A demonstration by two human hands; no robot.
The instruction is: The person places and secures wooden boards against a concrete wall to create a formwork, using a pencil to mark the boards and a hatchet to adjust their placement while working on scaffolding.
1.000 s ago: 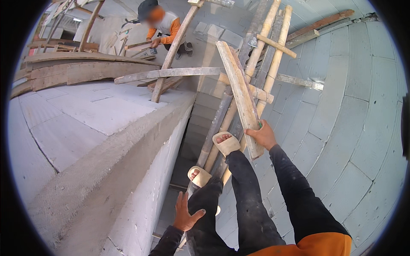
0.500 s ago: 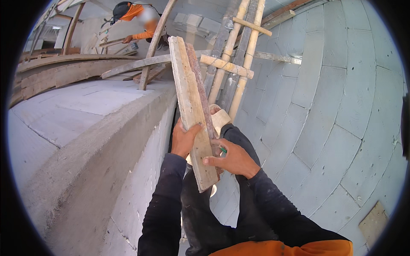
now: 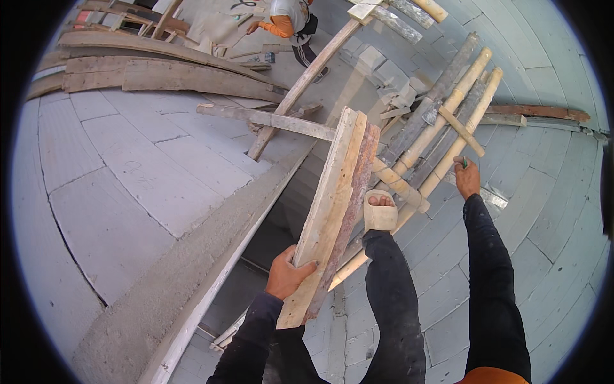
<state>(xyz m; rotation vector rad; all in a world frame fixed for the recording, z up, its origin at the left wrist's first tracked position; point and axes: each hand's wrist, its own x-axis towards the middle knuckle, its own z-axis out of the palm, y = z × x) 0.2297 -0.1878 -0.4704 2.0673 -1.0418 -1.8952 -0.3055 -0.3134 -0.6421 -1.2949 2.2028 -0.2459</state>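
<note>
My left hand point(image 3: 288, 274) is closed around the lower left edge of a pair of wooden boards point(image 3: 336, 205), one pale and one reddish, held together at a slant in front of me. Out to the right, my right hand point(image 3: 468, 178) is closed with a small green pencil-like thing point(image 3: 465, 162) showing between its fingers; most of it is hidden. That hand is beside the bamboo scaffold poles point(image 3: 441, 168); whether it touches them I cannot tell. My sandalled foot point(image 3: 381, 208) rests on the poles below.
A rough concrete ledge point(image 3: 173, 269) runs along my left, with a dark gap beside it. Pale block walls point(image 3: 550, 211) rise at right. A wooden prop point(image 3: 313, 77) leans ahead. Curved planks point(image 3: 166, 75) lie far left, near a co-worker point(image 3: 291, 22). Stacked blocks point(image 3: 377, 64) stand beyond.
My right hand has left the boards and reached out right, to beside the bamboo poles. The boards now tilt rightward, still in my left hand. My view has shifted; the co-worker appears more upright.
</note>
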